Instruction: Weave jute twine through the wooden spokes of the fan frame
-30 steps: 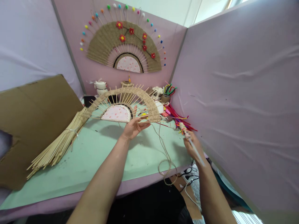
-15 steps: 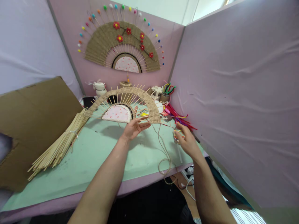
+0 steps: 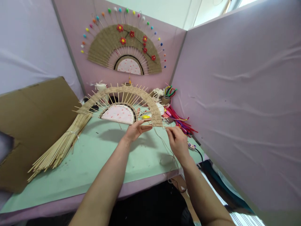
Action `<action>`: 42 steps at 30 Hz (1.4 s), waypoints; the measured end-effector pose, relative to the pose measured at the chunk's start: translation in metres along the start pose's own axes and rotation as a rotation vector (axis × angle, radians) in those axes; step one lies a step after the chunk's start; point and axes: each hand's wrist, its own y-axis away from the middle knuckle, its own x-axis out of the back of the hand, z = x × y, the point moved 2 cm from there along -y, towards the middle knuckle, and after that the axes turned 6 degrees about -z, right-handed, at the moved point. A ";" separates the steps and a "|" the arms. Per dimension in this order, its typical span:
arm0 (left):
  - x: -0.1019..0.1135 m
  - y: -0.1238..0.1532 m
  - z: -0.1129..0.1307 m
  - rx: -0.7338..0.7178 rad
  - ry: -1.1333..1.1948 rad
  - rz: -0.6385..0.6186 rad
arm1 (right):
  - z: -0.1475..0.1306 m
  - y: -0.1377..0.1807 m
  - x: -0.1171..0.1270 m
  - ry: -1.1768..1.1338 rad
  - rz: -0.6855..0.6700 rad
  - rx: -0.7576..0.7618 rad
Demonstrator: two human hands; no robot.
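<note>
A half-round fan of thin sticks with a band of woven twine [image 3: 156, 113] is held up above the table. At its base sits a pink-spotted white half-disc [image 3: 118, 114] with a dark braided edge. My left hand [image 3: 136, 130] supports the fan from below, fingers closed around its lower sticks right of the half-disc. At the band's right end, my right hand [image 3: 177, 138] pinches what looks like the twine close against the stick ends; the fingertips hide part of it. Loose twine [image 3: 164, 143] hangs from the fan down past the table edge.
A bundle of sticks [image 3: 60, 142] and a cardboard sheet [image 3: 35, 125] are at left. Pipe cleaners [image 3: 180, 121], a pot of scissors [image 3: 166, 98] and a patterned item with a cable [image 3: 191, 146] stand right. A finished fan [image 3: 98, 47] hangs on the back partition.
My right hand has moved left to the fan's right end, its fingers now pinched there. The hanging twine loop has shifted and the fan has tilted slightly.
</note>
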 end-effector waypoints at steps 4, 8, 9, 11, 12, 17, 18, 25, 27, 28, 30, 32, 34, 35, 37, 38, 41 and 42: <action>0.003 -0.001 -0.003 0.049 0.001 -0.040 | 0.017 -0.006 0.002 0.059 0.126 -0.071; 0.003 -0.001 -0.005 0.107 0.013 -0.042 | 0.036 -0.001 -0.009 -0.148 0.101 -0.247; 0.003 -0.001 -0.005 0.124 0.018 -0.035 | 0.040 0.001 -0.013 -0.240 0.069 -0.300; 0.002 -0.001 -0.004 0.141 0.030 -0.020 | 0.043 0.003 -0.022 -0.422 0.005 -0.384; 0.001 -0.001 -0.004 0.139 0.035 -0.015 | 0.043 0.004 -0.026 -0.501 -0.015 -0.414; -0.001 0.000 -0.004 0.121 0.044 -0.034 | 0.031 0.002 -0.040 -0.711 -0.048 -0.497; -0.001 0.000 -0.005 0.127 0.047 -0.040 | 0.028 0.002 -0.043 -0.728 -0.045 -0.507; 0.000 -0.001 -0.006 0.144 0.075 -0.038 | 0.024 0.001 -0.058 -0.745 0.054 -0.549; 0.000 0.000 -0.006 0.143 0.073 -0.039 | 0.027 0.000 -0.058 -0.690 0.074 -0.541; -0.001 0.000 -0.006 0.133 0.070 -0.042 | 0.029 0.000 -0.058 -0.665 0.080 -0.535; -0.002 0.001 -0.006 0.111 0.062 -0.049 | 0.031 0.000 -0.058 -0.630 0.080 -0.532; -0.003 0.001 -0.006 0.110 0.058 -0.050 | 0.033 0.000 -0.058 -0.631 0.063 -0.542; -0.003 0.001 -0.006 0.125 0.061 -0.039 | 0.033 0.001 -0.060 -0.665 0.042 -0.563; -0.003 0.001 -0.006 0.129 0.065 -0.029 | 0.033 0.001 -0.061 -0.690 0.033 -0.575; -0.002 0.001 -0.005 0.124 0.072 -0.008 | 0.032 0.003 -0.063 -0.750 0.017 -0.605; -0.002 0.001 -0.005 0.119 0.076 0.001 | 0.032 0.003 -0.063 -0.784 0.003 -0.622; -0.002 0.001 -0.004 0.107 0.083 0.008 | 0.030 0.007 -0.062 -0.879 -0.053 -0.652; -0.002 0.001 -0.003 0.105 0.084 0.007 | 0.029 0.008 -0.061 -0.898 -0.071 -0.652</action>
